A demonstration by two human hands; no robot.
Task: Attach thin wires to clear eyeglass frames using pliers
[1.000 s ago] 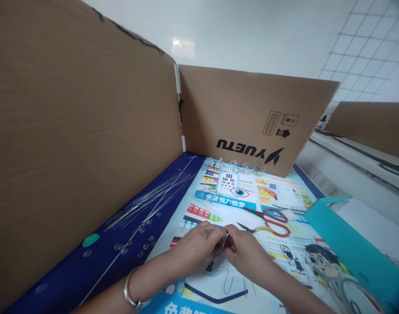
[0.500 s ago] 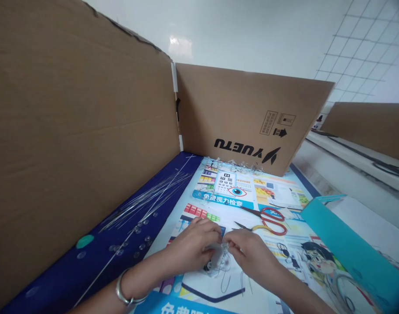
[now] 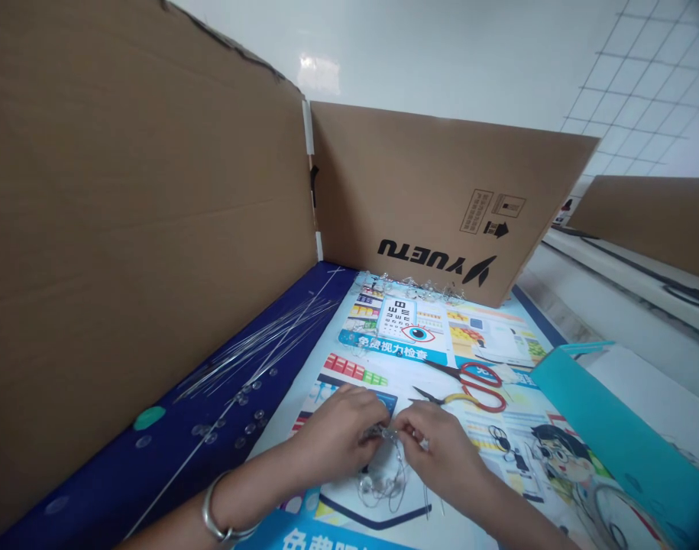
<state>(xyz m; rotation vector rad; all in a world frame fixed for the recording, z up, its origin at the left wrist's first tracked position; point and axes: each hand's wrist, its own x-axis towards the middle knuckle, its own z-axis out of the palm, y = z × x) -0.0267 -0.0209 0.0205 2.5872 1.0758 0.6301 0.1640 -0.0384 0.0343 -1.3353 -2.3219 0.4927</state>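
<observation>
My left hand (image 3: 346, 429), with a silver bangle (image 3: 216, 513) on its wrist, pinches one side of a clear beaded wire piece (image 3: 390, 467) low in the middle of the view. From the other side, my right hand (image 3: 435, 441) closes finger and thumb on the same piece, fingertips almost meeting the left ones. Loops of thin silver wire and clear beads hang below the fingers, over the printed sheet (image 3: 338, 500). Which strand each hand grips is partly hidden by the fingers. Beyond the right hand lie red-handled scissors (image 3: 482, 374), blades spread.
Straight silver wires (image 3: 269, 347) and loose clear beads (image 3: 243, 397) lie on the blue surface at left, near a green disc (image 3: 149, 418). Cardboard panels (image 3: 154, 191) stand left and behind. Beaded wire pieces (image 3: 418, 287) line the back panel. A teal box (image 3: 624, 428) sits at right.
The beaded wire piece has turned and lifted slightly between my fingers, and its loops show more openly below. Both hands keep their pinch. The view has shifted a little.
</observation>
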